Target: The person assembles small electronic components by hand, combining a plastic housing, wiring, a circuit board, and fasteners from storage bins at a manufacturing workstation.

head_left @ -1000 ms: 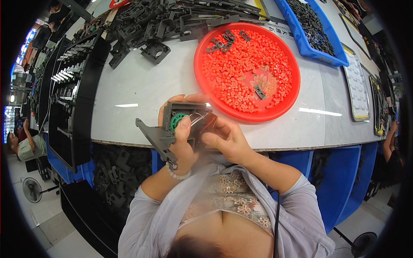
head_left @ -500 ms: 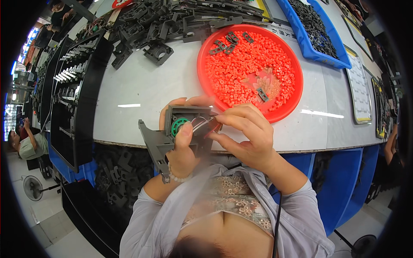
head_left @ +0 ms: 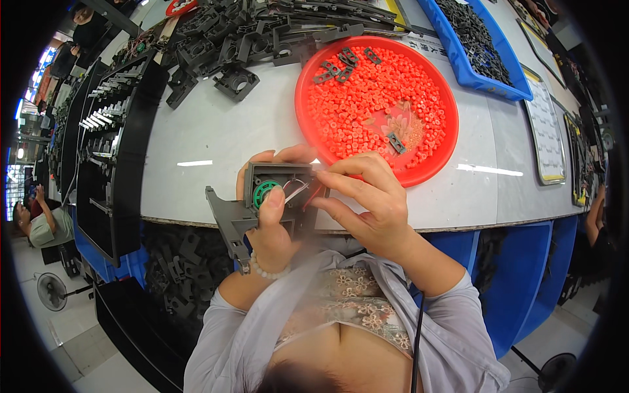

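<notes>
My left hand is wrapped round a dark grey plastic housing, held just above the table's near edge. Its thumb presses by a round green part seated inside the housing. Thin wires, pale and red, come out of the housing toward its right side. At that side my right hand pinches with thumb and forefinger. The fingertips seem to be on the wires, though the exact spot is partly hidden and blurred.
Beyond my hands stands a red round tray of small orange-red pieces and a few dark clips. Grey plastic housings are heaped at the back left. A blue bin of dark parts sits back right, and a black rack stands left.
Both hands and the housing have shifted slightly left in the picture, along with the tray. My right fingers stay pinched at the housing's right side.
</notes>
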### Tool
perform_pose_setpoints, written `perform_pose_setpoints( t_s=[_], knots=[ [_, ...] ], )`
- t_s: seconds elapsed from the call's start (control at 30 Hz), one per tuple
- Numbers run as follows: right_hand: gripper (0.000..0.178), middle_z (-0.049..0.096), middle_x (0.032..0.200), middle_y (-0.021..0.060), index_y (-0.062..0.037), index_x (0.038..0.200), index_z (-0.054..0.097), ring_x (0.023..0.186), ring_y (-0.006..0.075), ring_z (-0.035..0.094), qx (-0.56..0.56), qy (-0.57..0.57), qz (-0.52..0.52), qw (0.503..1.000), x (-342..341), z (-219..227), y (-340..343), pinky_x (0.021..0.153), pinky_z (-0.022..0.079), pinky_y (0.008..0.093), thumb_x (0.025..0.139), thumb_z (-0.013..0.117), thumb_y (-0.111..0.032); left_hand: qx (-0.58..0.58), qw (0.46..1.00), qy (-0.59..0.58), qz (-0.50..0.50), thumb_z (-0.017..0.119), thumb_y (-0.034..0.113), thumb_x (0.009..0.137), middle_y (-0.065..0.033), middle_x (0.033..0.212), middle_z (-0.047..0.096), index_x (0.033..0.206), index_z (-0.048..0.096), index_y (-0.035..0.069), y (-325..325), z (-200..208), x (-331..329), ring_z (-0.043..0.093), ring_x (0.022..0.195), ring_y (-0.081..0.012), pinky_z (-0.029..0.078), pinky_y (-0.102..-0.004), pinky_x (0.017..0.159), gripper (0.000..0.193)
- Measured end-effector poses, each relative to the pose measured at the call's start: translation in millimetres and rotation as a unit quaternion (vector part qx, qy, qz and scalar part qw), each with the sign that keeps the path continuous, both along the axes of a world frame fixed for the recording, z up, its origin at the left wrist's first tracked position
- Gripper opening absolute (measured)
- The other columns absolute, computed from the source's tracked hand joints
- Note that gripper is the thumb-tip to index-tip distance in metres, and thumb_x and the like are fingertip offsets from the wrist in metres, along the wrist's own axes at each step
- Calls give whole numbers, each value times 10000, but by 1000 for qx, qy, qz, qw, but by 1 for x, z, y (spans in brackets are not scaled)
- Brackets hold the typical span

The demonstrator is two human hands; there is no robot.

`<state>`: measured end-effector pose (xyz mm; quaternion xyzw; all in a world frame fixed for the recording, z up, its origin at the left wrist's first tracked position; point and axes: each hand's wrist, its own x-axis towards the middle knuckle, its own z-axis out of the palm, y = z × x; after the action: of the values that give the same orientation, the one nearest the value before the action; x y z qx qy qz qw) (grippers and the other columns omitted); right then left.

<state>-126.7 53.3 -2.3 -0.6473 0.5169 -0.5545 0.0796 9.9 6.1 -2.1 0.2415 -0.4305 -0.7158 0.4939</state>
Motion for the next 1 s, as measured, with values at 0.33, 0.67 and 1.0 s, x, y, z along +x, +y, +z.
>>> perform_pose_setpoints(
  t_s=[0.33, 0.67, 1.0],
  knots=[
    [365, 577, 883, 83, -41, 965, 596, 793, 268, 551, -14, 48, -33, 998, 4, -2, 0, 667, 451, 366, 637, 751, -78, -87, 993, -68, 39, 479, 222, 851, -227, 1249, 451, 1236, 340, 57, 4, -4, 0, 459, 1180, -354, 403, -439, 973, 441],
    [368, 608, 888, 104, -16, 932, 636, 786, 248, 568, 23, -39, -17, 999, 3, -12, -3, 665, 447, 332, 591, 774, -28, -38, 997, -70, 26, 458, 206, 856, -229, 1235, 454, 1237, 340, 43, 1, -4, -2, 460, 1178, -349, 336, -454, 1040, 430],
    [376, 606, 875, 99, -20, 914, 632, 775, 250, 579, 9, 2, -17, 1000, 1, -4, -3, 676, 459, 336, 562, 766, -5, 32, 999, 23, 26, 460, 175, 857, -226, 1232, 456, 1234, 318, 42, 0, -3, -5, 512, 1079, -276, 475, -397, 894, 424]
  ],
)
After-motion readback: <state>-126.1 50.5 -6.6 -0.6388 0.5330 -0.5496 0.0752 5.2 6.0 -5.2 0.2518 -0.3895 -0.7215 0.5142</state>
